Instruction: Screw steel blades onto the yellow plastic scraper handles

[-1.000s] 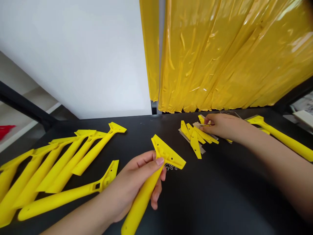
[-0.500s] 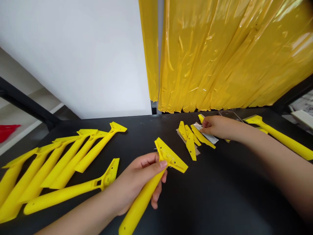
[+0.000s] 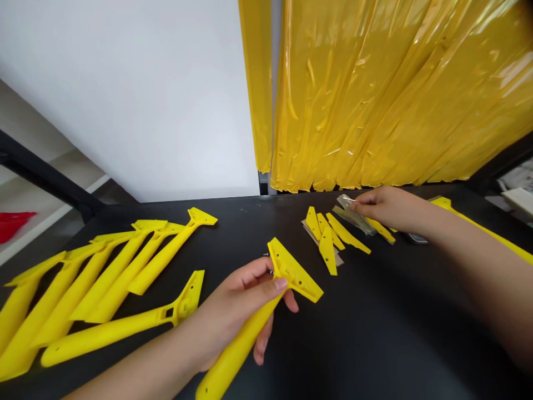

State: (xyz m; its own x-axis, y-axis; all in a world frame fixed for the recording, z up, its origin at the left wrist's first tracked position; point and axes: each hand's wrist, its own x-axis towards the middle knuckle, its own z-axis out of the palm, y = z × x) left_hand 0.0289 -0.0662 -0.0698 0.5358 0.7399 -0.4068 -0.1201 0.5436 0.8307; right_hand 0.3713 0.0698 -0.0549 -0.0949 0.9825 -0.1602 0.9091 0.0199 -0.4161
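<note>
My left hand grips a yellow scraper handle near its wide head, thumb on top; small metal screws show beside its fingers. Off to the right, my right hand pinches a thin, shiny, clear-grey piece between thumb and fingers. Below those fingertips lies a greyish flat strip. Several small yellow plates with holes are piled between the hands, over some thin flat pieces. Another yellow plate lies under my right hand.
Several yellow handles lie overlapped at the left of the black table, with one handle apart in front. At the far right is another yellow handle. White and yellow film-covered panels stand behind.
My right hand has moved slightly right and up, lifting the shiny piece from the strips. The handle in my left hand has shifted slightly, and its lower fingers have spread.
</note>
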